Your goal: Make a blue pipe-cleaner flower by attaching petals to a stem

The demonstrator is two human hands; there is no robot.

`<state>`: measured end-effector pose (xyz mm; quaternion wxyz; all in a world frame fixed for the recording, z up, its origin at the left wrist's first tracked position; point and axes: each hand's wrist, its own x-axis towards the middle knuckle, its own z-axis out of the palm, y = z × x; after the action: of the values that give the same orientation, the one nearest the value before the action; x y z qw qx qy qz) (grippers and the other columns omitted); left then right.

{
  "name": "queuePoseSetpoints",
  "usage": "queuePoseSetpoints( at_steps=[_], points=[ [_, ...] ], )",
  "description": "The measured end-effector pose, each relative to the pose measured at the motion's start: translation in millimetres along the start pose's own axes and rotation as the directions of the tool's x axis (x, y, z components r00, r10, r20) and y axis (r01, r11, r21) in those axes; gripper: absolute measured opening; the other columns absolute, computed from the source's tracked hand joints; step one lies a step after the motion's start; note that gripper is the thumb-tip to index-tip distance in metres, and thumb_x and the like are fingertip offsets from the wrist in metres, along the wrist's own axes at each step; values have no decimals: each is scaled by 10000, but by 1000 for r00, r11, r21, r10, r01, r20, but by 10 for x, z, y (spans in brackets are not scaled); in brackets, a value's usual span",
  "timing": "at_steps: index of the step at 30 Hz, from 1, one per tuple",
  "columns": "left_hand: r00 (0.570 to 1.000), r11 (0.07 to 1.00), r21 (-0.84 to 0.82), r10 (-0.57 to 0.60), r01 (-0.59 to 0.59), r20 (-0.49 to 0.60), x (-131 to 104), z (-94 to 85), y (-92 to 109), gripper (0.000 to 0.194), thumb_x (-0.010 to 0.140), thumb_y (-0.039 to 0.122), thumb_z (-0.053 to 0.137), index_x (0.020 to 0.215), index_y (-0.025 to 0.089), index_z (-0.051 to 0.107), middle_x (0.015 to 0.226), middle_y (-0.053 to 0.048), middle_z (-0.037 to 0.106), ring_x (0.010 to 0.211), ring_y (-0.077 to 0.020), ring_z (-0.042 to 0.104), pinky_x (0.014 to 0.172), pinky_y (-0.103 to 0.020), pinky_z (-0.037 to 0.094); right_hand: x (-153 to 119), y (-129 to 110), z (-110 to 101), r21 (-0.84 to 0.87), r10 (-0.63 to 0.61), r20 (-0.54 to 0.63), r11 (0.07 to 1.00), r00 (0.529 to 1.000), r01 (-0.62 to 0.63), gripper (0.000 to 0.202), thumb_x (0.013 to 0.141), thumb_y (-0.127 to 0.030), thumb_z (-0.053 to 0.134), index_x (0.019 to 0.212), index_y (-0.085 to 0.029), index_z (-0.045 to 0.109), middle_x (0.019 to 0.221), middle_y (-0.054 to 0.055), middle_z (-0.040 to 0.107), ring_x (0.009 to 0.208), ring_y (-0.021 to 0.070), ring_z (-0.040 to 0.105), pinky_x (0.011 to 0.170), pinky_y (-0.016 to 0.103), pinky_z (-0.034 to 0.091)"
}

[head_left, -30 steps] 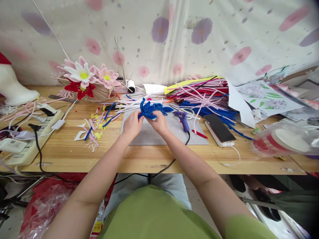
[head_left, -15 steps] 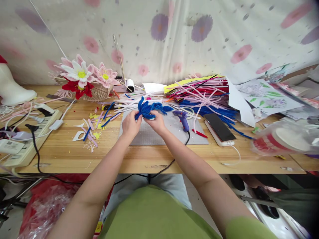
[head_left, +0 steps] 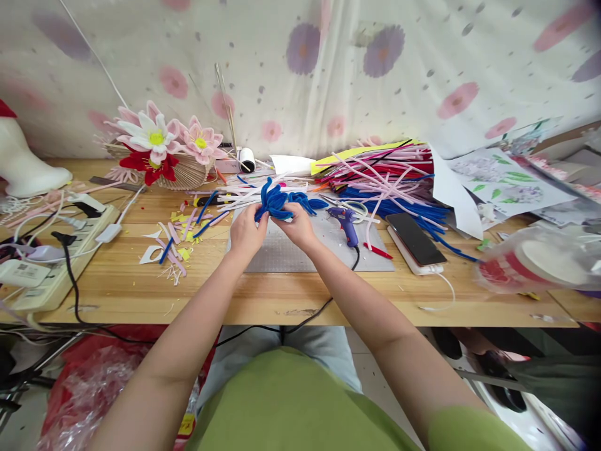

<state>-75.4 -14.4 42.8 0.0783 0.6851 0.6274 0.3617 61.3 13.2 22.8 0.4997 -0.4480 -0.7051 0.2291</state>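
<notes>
Between my two hands, above a grey cutting mat [head_left: 282,257], is a blue pipe-cleaner flower [head_left: 273,199] with looped petals. My left hand [head_left: 248,230] is closed on its left side, thumb and fingers pinching the base. On the other side my right hand [head_left: 298,225] grips the lower right petals. More blue looped petals [head_left: 307,203] lie just behind my right hand. A purple glue gun [head_left: 346,224] rests on the mat to the right, beside scissors [head_left: 359,212] and a red-handled tool [head_left: 378,251].
Pipe-cleaner bundles [head_left: 389,181] are heaped at the back. Scraps [head_left: 176,244] litter the left. A power strip [head_left: 70,269], a finished flower arrangement [head_left: 159,144], a phone [head_left: 416,239] and a bagged cup [head_left: 530,260] stand around. The glue gun's cord [head_left: 340,288] runs over the table edge.
The blue flower has turned slightly in my hands, its petals standing more upright. Both hands keep their hold; the view has shifted a little.
</notes>
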Motion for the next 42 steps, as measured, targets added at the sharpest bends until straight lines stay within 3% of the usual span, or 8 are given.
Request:
queuePoseSetpoints(
  at_steps=[7,18,22,28,33,42],
  points=[
    [999,1000,-6,-20,20,40,64,-12,1,222,829,307,488,1011,193,541,1021,-81,660,947,-220,605,787,-326,440,25,19,13,17,26,7,1000,1000,-26,83,691,-194,600,738,-180,667,818,22,680,870,212,585,850,357,438],
    [995,990,-101,-97,100,33,40,-18,-9,178,778,313,540,911,194,552,915,-49,666,791,-175,601,686,-288,428,-26,103,53,64,7,18,998,1000,-8,168,656,-189,634,822,-185,659,950,70,663,994,221,568,935,380,421],
    [994,983,-144,-109,111,23,25,12,-68,198,773,340,545,916,203,551,887,-36,662,761,-162,593,686,-285,441,5,139,-3,46,-37,70,998,997,34,166,656,-201,656,822,-203,658,960,57,663,1005,216,560,939,382,418],
    [995,947,-313,-54,77,79,-43,37,-210,255,784,364,545,961,182,567,961,-72,669,883,-173,621,788,-296,469,9,135,-105,12,-116,193,993,974,116,147,695,-222,643,840,-210,669,942,41,670,1004,205,548,925,374,411],
    [995,975,-209,-66,79,70,-58,35,-239,266,786,362,548,972,177,587,972,-81,674,882,-192,623,785,-318,471,-24,106,-32,-8,-151,231,988,961,157,63,662,-164,644,709,-205,637,858,23,675,973,210,560,945,378,393],
    [995,988,-114,-99,102,32,-35,-14,-142,233,782,342,551,944,178,590,932,-78,676,841,-197,617,745,-315,463,-21,87,28,25,-129,161,992,978,127,89,662,-195,645,751,-202,645,929,42,680,999,214,567,938,373,410]
  ],
)
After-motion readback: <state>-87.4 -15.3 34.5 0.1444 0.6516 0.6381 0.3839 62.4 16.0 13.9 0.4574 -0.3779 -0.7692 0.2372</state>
